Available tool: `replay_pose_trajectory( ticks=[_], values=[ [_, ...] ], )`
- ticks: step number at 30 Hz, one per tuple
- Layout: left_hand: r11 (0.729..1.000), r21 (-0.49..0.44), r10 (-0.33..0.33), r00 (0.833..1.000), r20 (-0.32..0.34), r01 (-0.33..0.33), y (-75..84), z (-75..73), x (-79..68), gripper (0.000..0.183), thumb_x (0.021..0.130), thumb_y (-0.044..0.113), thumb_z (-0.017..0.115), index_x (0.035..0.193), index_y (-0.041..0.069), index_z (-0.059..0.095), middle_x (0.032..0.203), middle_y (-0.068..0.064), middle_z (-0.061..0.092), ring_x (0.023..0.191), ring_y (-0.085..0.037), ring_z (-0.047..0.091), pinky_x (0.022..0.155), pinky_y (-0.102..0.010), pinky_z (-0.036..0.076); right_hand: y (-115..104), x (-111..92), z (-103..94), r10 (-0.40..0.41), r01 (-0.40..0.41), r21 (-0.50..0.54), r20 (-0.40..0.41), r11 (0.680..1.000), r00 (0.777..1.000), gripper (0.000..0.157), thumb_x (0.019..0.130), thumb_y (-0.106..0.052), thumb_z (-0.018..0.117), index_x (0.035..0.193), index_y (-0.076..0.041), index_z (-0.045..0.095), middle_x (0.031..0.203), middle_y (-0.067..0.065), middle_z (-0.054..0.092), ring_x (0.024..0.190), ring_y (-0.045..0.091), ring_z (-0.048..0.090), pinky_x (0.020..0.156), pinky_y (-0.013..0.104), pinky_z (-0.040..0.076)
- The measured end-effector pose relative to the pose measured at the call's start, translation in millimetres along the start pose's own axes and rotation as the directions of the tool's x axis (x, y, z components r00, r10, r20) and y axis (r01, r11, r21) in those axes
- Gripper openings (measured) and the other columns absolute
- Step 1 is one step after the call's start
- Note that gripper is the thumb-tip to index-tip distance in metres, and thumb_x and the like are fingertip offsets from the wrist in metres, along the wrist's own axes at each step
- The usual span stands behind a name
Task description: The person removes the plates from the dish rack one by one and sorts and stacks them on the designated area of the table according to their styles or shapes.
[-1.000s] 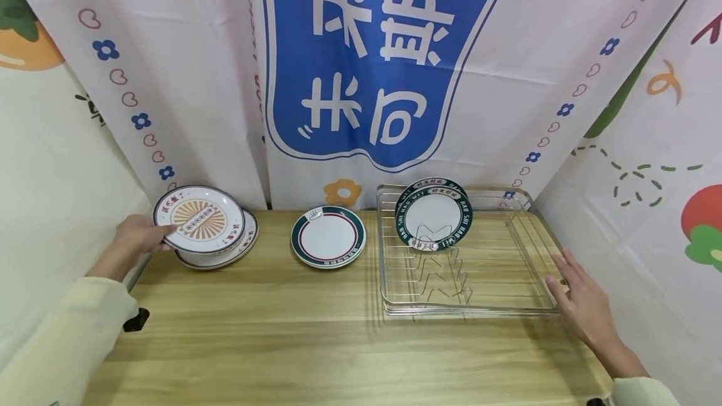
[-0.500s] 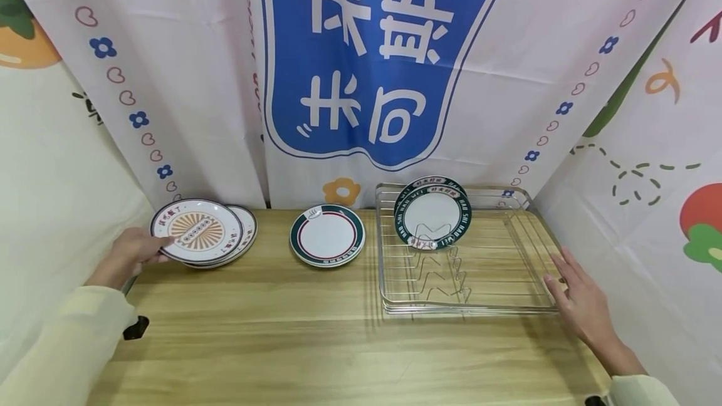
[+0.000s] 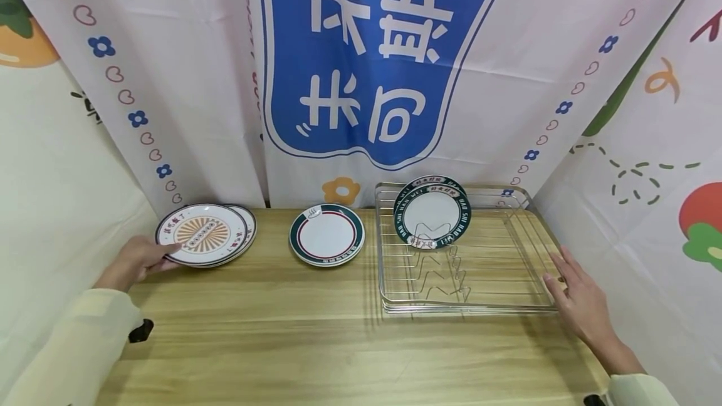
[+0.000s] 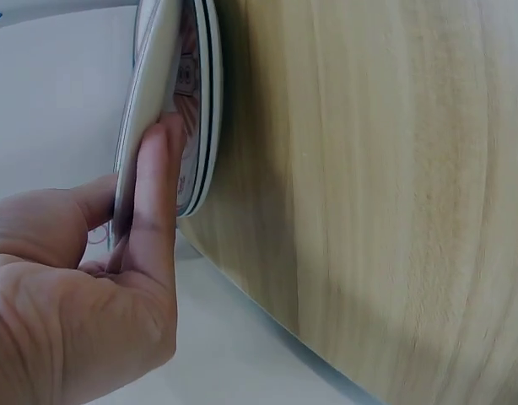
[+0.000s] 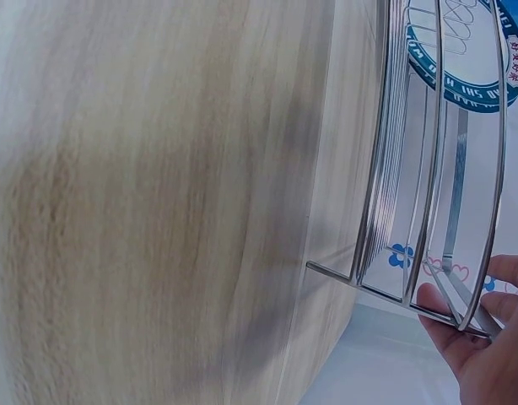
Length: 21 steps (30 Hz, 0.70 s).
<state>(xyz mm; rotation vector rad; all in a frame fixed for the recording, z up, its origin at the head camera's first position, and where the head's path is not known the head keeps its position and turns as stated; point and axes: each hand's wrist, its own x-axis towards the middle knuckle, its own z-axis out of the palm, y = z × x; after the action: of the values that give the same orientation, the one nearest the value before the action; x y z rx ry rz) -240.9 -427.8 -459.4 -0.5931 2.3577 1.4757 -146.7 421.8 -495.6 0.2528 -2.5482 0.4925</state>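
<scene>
My left hand (image 3: 132, 262) pinches the left rim of a white plate (image 3: 203, 234) with an orange sunburst, thumb on top and fingers beneath. In the left wrist view, this plate leans slightly away from the plates (image 4: 210, 110) underneath, the fingers reaching into the gap. My right hand (image 3: 586, 309) is at the right front corner of a wire dish rack (image 3: 468, 309). Its thumb and fingers lie on either side of the rack's rim in the right wrist view. Two green-rimmed plates (image 3: 431, 215) stand leaning in the rack's left rear.
Between the left pile and the rack lies a small stack of green-and-red-rimmed plates (image 3: 327, 237). A wooden table (image 3: 316, 343) carries everything. Printed cloth (image 3: 225, 111) hangs behind and along both sides.
My left hand has lowered the sunburst plate onto or just above the pile, then shifted slightly right with it. My right hand stays at the rack.
</scene>
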Motion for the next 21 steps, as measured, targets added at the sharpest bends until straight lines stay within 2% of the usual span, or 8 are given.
replay_pose_trajectory(
  ticks=[2, 4, 7, 10, 12, 16, 21],
  values=[
    [0.993, 0.119, 0.022, 0.999, -0.036, -0.017, -3.5, -0.2, 3.5, 0.03, 0.104, 0.016, 0.064, 0.089, -0.007, 0.053, 0.062, -0.001, 0.064, 0.055, -0.012, 0.069, 0.059, -0.025, 0.059, 0.2, -0.1, -0.3, 0.004, -0.004, 0.002, -0.001, 1.0, 1.0, 0.047, 0.104, -0.02, 0.063, 0.142, 0.007, 0.059, 0.154, 0.031, 0.049, 0.077, 0.039, 0.07, 0.059, 0.044, 0.051],
    [0.969, 0.243, 0.056, 0.995, -0.078, -0.035, -6.5, 0.3, 5.2, 0.034, 0.102, 0.021, 0.067, 0.083, -0.004, 0.053, 0.062, -0.003, 0.061, 0.054, -0.013, 0.066, 0.057, -0.027, 0.057, -0.4, 0.2, -1.0, 0.005, -0.005, 0.002, -0.003, 1.0, 1.0, 0.047, 0.103, -0.02, 0.063, 0.142, 0.007, 0.059, 0.154, 0.032, 0.049, 0.077, 0.04, 0.071, 0.059, 0.044, 0.051],
    [0.901, 0.426, 0.148, 0.981, -0.125, -0.082, -8.1, 1.3, 3.8, 0.042, 0.099, 0.028, 0.071, 0.077, -0.002, 0.051, 0.066, -0.008, 0.057, 0.059, -0.019, 0.06, 0.058, -0.031, 0.051, -1.1, 0.9, -1.7, 0.006, -0.006, 0.005, -0.008, 1.0, 1.0, 0.047, 0.103, -0.02, 0.064, 0.142, 0.006, 0.059, 0.154, 0.031, 0.05, 0.079, 0.041, 0.071, 0.06, 0.045, 0.052],
    [0.839, 0.535, 0.208, 0.968, -0.142, -0.102, -7.0, 3.4, 1.1, 0.047, 0.098, 0.033, 0.071, 0.075, -0.004, 0.051, 0.068, -0.014, 0.056, 0.066, -0.028, 0.058, 0.061, -0.035, 0.047, -1.9, 0.7, -2.1, 0.002, -0.002, 0.0, -0.013, 1.0, 1.0, 0.047, 0.103, -0.02, 0.064, 0.142, 0.006, 0.06, 0.153, 0.032, 0.05, 0.078, 0.039, 0.071, 0.06, 0.045, 0.052],
    [0.817, 0.567, 0.218, 0.965, -0.144, -0.1, -6.1, 5.0, -0.2, 0.049, 0.098, 0.035, 0.07, 0.077, -0.006, 0.053, 0.069, -0.016, 0.057, 0.068, -0.031, 0.058, 0.062, -0.036, 0.047, -1.7, 0.4, -1.9, -0.001, 0.001, 0.0, -0.015, 1.0, 1.0, 0.047, 0.103, -0.019, 0.065, 0.142, 0.006, 0.06, 0.153, 0.032, 0.051, 0.077, 0.036, 0.071, 0.06, 0.044, 0.052],
    [0.806, 0.583, 0.215, 0.967, -0.134, -0.099, -5.0, 8.1, -1.0, 0.051, 0.099, 0.036, 0.068, 0.082, -0.011, 0.055, 0.07, -0.019, 0.06, 0.069, -0.032, 0.06, 0.063, -0.038, 0.05, -1.5, -0.3, -1.7, -0.007, 0.008, 0.003, -0.016, 1.0, 1.0, 0.047, 0.103, -0.02, 0.064, 0.141, 0.006, 0.06, 0.153, 0.032, 0.051, 0.074, 0.031, 0.071, 0.06, 0.044, 0.053],
    [0.794, 0.597, 0.237, 0.963, -0.13, -0.115, -4.1, 12.5, 1.2, 0.053, 0.098, 0.035, 0.069, 0.087, -0.014, 0.056, 0.075, -0.025, 0.063, 0.073, -0.038, 0.065, 0.071, -0.05, 0.054, -1.4, 0.0, -0.8, -0.007, 0.007, -0.006, -0.018, 1.0, 1.0, 0.046, 0.103, -0.02, 0.064, 0.141, 0.006, 0.06, 0.153, 0.031, 0.051, 0.074, 0.033, 0.071, 0.061, 0.046, 0.052]
  ],
)
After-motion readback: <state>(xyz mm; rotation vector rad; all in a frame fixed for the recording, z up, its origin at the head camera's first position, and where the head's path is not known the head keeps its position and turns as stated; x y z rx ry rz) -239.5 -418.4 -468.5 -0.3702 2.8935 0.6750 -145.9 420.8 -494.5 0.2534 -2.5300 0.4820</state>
